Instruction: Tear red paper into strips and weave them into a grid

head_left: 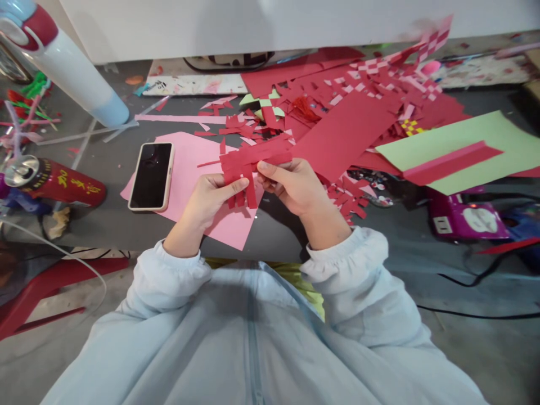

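Observation:
A piece of red paper cut into strips [238, 163] hangs between my two hands above the desk, some strips crossing others. My left hand [206, 202] pinches its lower left part, thumb on top. On the right side, my right hand [295, 183] grips a strip end between thumb and fingers, the other fingers curled below. Pink paper [202, 152] lies beneath my left hand, with a phone [152, 176], screen dark, on its left part. A large red sheet [346, 135] lies to the right of my hands.
Red and pink scraps [358, 84] pile up behind. At the left are a white bottle [80, 79] and a red can [63, 183]. Light green paper [464, 149] with a folded red strip and a purple pack [468, 216] lie at the right.

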`<control>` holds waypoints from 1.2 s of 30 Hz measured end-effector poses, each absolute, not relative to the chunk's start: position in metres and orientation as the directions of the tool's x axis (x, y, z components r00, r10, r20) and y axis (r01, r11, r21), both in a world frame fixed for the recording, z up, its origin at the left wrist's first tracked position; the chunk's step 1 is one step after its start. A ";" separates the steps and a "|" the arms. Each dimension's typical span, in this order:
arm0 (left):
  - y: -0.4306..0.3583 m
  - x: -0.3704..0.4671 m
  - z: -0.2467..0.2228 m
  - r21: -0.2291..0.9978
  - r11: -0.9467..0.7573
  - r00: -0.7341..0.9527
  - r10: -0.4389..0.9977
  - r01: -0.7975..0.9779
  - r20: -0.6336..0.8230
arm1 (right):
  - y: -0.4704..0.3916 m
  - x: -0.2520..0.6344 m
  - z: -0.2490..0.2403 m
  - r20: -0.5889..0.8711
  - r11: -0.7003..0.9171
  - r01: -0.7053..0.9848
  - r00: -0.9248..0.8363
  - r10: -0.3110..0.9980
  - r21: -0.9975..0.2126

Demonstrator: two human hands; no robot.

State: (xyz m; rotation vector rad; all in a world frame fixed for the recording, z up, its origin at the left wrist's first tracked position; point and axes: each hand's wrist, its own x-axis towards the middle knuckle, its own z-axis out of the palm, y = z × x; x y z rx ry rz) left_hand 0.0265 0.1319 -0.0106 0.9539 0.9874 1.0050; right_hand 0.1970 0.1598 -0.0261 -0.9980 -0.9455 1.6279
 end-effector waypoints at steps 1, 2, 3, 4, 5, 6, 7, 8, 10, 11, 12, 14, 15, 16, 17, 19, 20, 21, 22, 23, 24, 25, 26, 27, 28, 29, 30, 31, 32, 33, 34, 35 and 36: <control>0.132 0.027 -0.010 0.944 0.253 0.222 0.953 -0.214 -0.205 | 0.160 0.197 -0.026 -0.166 -0.229 -0.339 -0.205 0.965 -0.912; 0.131 0.027 -0.010 0.944 0.256 0.226 0.952 -0.208 -0.208 | 0.159 0.197 -0.025 -0.161 -0.230 -0.352 -0.216 0.963 -0.907; 0.131 0.027 -0.009 0.944 0.258 0.232 0.950 -0.207 -0.209 | 0.159 0.196 -0.024 -0.159 -0.236 -0.365 -0.227 0.961 -0.901; 0.130 0.027 -0.009 0.941 0.264 0.242 0.947 -0.211 -0.211 | 0.159 0.196 -0.024 -0.164 -0.244 -0.377 -0.231 0.959 -0.893; 0.130 0.027 -0.008 0.937 0.274 0.255 0.942 -0.218 -0.217 | 0.159 0.195 -0.024 -0.176 -0.253 -0.387 -0.222 0.959 -0.887; 0.130 0.028 -0.008 0.931 0.291 0.269 0.936 -0.221 -0.229 | 0.158 0.194 -0.024 -0.193 -0.260 -0.394 -0.201 0.960 -0.881; 0.130 0.028 -0.008 0.925 0.311 0.275 0.929 -0.219 -0.247 | 0.158 0.193 -0.024 -0.209 -0.263 -0.401 -0.175 0.962 -0.878; 0.130 0.028 -0.008 0.921 0.331 0.273 0.923 -0.207 -0.270 | 0.158 0.193 -0.024 -0.219 -0.260 -0.407 -0.145 0.965 -0.876; 0.130 0.028 -0.008 0.920 0.351 0.246 0.920 -0.175 -0.305 | 0.159 0.191 -0.024 -0.212 -0.233 -0.417 -0.096 0.972 -0.878; 0.131 0.027 -0.008 0.922 0.347 0.224 0.925 -0.171 -0.306 | 0.159 0.191 -0.024 -0.200 -0.217 -0.418 -0.084 0.976 -0.882; 0.131 0.027 -0.008 0.926 0.334 0.203 0.933 -0.176 -0.298 | 0.159 0.191 -0.024 -0.187 -0.201 -0.418 -0.075 0.979 -0.886; 0.132 0.026 -0.009 0.932 0.302 0.173 0.947 -0.200 -0.269 | 0.159 0.191 -0.025 -0.161 -0.170 -0.413 -0.057 0.985 -0.895; 0.133 0.026 -0.009 0.934 0.291 0.165 0.951 -0.207 -0.260 | 0.159 0.191 -0.025 -0.149 -0.157 -0.407 -0.051 0.987 -0.900; 0.133 0.026 -0.009 0.935 0.288 0.163 0.952 -0.206 -0.258 | 0.159 0.191 -0.026 -0.139 -0.145 -0.398 -0.045 0.989 -0.906; 0.133 0.026 -0.010 0.936 0.290 0.162 0.952 -0.200 -0.261 | 0.159 0.192 -0.026 -0.131 -0.137 -0.386 -0.042 0.991 -0.912; 0.133 0.026 -0.010 0.933 0.304 0.160 0.948 -0.195 -0.275 | 0.159 0.192 -0.027 -0.126 -0.133 -0.354 -0.043 0.991 -0.926; 0.133 0.026 -0.010 0.930 0.312 0.160 0.946 -0.196 -0.283 | 0.159 0.192 -0.027 -0.126 -0.134 -0.339 -0.045 0.991 -0.931; 0.133 0.026 -0.011 0.927 0.318 0.161 0.943 -0.198 -0.290 | 0.159 0.192 -0.027 -0.125 -0.133 -0.326 -0.045 0.991 -0.936; 0.134 0.026 -0.011 0.925 0.323 0.166 0.942 -0.200 -0.293 | 0.159 0.192 -0.028 -0.121 -0.129 -0.313 -0.047 0.992 -0.941; 0.134 0.026 -0.012 0.924 0.324 0.174 0.941 -0.201 -0.292 | 0.159 0.192 -0.028 -0.113 -0.123 -0.302 -0.049 0.992 -0.945; 0.134 0.026 -0.012 0.925 0.322 0.185 0.940 -0.201 -0.287 | 0.159 0.193 -0.028 -0.102 -0.112 -0.292 -0.050 0.993 -0.950; 0.134 0.026 -0.012 0.927 0.318 0.195 0.940 -0.198 -0.281 | 0.159 0.193 -0.028 -0.092 -0.103 -0.285 -0.053 0.994 -0.953; 0.134 0.026 -0.012 0.929 0.316 0.204 0.939 -0.195 -0.276 | 0.159 0.193 -0.028 -0.083 -0.095 -0.280 -0.055 0.995 -0.955; 0.134 0.025 -0.012 0.929 0.316 0.211 0.938 -0.191 -0.276 | 0.159 0.193 -0.028 -0.077 -0.090 -0.280 -0.056 0.995 -0.956; 0.134 0.025 -0.012 0.930 0.319 0.216 0.936 -0.185 -0.278 | 0.159 0.193 -0.028 -0.074 -0.087 -0.283 -0.057 0.996 -0.955; 0.134 0.025 -0.011 0.929 0.324 0.219 0.934 -0.178 -0.284 | 0.159 0.193 -0.028 -0.072 -0.085 -0.287 -0.057 0.996 -0.954; 0.134 0.025 -0.011 0.929 0.329 0.219 0.932 -0.171 -0.290 | 0.159 0.193 -0.028 -0.072 -0.086 -0.292 -0.058 0.996 -0.953; 0.134 0.025 -0.010 0.930 0.329 0.220 0.931 -0.164 -0.291 | 0.159 0.194 -0.028 -0.074 -0.088 -0.297 -0.057 0.996 -0.951; 0.134 0.025 -0.009 0.932 0.324 0.219 0.933 -0.162 -0.286 | 0.159 0.194 -0.028 -0.080 -0.094 -0.301 -0.059 0.995 -0.949; 0.134 0.026 -0.008 0.935 0.314 0.213 0.937 -0.165 -0.277 | 0.159 0.194 -0.028 -0.087 -0.101 -0.306 -0.058 0.994 -0.947; 0.134 0.026 -0.008 0.939 0.299 0.199 0.944 -0.171 -0.264 | 0.159 0.194 -0.029 -0.095 -0.109 -0.311 -0.058 0.994 -0.944; 0.134 0.026 -0.007 0.943 0.278 0.177 0.953 -0.180 -0.247 | 0.160 0.193 -0.029 -0.102 -0.115 -0.318 -0.058 0.993 -0.941; 0.134 0.026 -0.008 0.949 0.251 0.149 0.963 -0.192 -0.225 | 0.160 0.193 -0.029 -0.105 -0.118 -0.326 -0.057 0.993 -0.938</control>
